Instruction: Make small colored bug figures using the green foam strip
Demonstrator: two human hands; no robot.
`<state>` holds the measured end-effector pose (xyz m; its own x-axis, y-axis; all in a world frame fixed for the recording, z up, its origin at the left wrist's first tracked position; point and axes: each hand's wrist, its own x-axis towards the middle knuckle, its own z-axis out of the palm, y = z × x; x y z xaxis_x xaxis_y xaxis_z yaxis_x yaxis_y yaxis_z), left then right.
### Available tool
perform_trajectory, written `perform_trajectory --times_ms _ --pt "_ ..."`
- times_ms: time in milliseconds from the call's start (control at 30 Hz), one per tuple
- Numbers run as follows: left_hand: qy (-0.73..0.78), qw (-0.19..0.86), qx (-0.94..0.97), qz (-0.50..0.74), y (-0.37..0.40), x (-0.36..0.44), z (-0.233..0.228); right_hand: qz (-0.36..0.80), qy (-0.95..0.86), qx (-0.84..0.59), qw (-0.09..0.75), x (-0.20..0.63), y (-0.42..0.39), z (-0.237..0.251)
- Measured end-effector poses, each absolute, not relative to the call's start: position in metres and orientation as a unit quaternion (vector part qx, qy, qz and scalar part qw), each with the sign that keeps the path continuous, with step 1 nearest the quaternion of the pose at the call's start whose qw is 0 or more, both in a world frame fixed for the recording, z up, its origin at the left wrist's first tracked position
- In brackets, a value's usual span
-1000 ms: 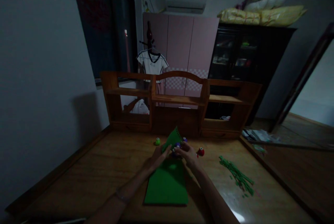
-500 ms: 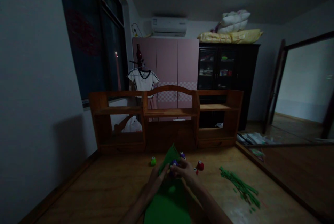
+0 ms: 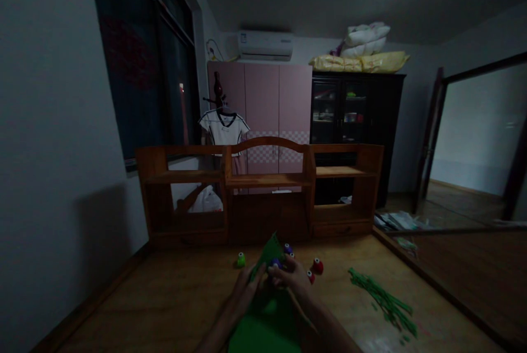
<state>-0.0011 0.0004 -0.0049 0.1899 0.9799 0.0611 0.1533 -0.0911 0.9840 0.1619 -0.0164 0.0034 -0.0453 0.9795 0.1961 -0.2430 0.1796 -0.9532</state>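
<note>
A green sheet (image 3: 267, 328) lies lengthwise in front of me, its far part raised and folded up, with a toothed edge near the tip. My left hand (image 3: 246, 290) is closed on the sheet's left edge. In my right hand (image 3: 297, 280) the fingers are closed round a small purple rounded piece with a white top (image 3: 275, 263), which is against the sheet. The fingers partly hide that piece. Similar small pieces stand nearby: a green one (image 3: 241, 260) left of the sheet, a purple one (image 3: 287, 248) behind my right hand, and two red ones (image 3: 318, 267) to its right.
Thin green strips (image 3: 382, 298) lie in a bundle on the wooden tabletop (image 3: 164, 298) at right, with small green scraps beside them. A wooden shelf unit (image 3: 267, 180) spans the back edge. A wall (image 3: 49, 177) and window border the left side.
The view has shifted slightly, so the room and table items sit a little lower. Both hands stay at the sheet, with the purple piece still in the right one.
</note>
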Motion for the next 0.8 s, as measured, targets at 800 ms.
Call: perform_trajectory --times_ms 800 --pt "0.46 0.463 0.63 0.421 -0.009 -0.003 0.007 0.507 -0.5 -0.4 0.577 0.163 -0.015 0.003"
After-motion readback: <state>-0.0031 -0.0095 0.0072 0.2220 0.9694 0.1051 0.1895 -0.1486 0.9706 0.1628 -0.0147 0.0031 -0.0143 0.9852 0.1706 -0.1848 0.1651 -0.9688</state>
